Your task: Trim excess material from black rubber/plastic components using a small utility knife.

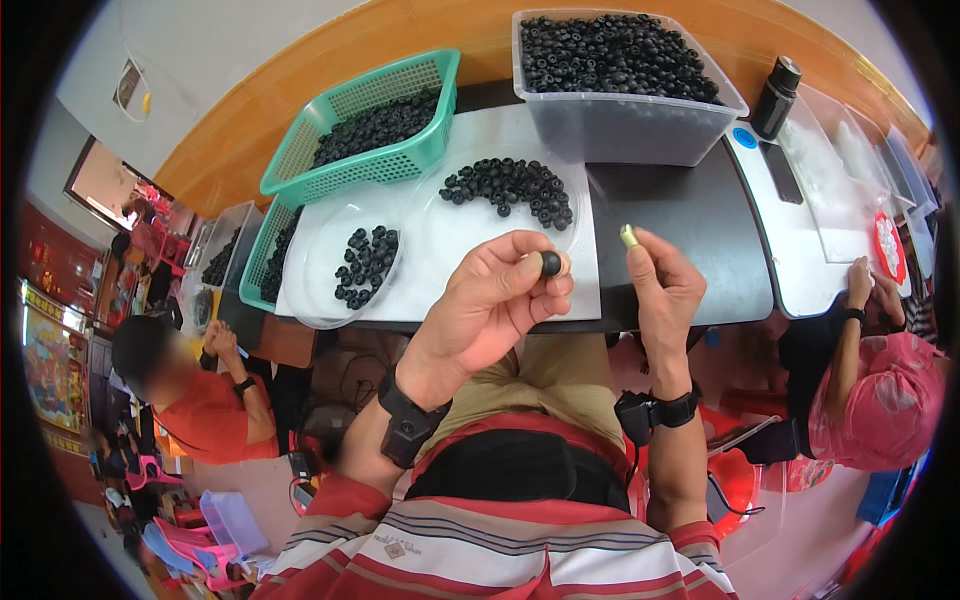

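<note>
My left hand (490,295) is closed, with a black round bead (551,263) pinched between thumb and fingertips above the front edge of the table. To its right, my right hand (662,285) pinches a small brass-coloured cylindrical piece (628,235), its end sticking up past the fingertips. The two hands are apart. Beyond my left hand, loose black beads (515,185) with holes lie in a shallow clear round dish (440,228). A second clear dish (312,265), further left, carries a smaller group of black beads (368,265).
A green basket (405,158) and a clear plastic bin (620,130), both with black beads, stand at the back. Right of them are a dark bottle (777,98) and a phone (780,172). A person in orange (225,415) sits left; another in pink (880,400) works right.
</note>
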### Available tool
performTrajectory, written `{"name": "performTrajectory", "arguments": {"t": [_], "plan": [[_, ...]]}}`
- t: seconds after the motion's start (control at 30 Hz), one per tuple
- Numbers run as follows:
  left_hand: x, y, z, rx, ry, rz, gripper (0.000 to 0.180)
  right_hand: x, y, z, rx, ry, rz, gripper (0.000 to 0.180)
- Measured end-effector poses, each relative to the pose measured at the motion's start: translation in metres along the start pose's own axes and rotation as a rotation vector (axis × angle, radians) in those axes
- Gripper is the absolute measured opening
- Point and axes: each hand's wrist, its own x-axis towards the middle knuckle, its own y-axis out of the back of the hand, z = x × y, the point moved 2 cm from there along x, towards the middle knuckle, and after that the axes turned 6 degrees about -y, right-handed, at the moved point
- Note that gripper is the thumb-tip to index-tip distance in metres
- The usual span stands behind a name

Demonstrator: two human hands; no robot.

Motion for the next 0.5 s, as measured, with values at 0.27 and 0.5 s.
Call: {"name": "performTrajectory", "arguments": {"t": [0.27,0.5], "plan": [[-0.005,0.011,0.007,0.058,-0.019,0.157,0.019,-0.006,-0.006,0.005,0.058,-0.028,-0.133,0.027],[-0.025,0.016,0.026,0.336,-0.112,0.313,0.019,-0.006,-0.003,0.009,0.032,-0.032,-0.137,0.028]]}}
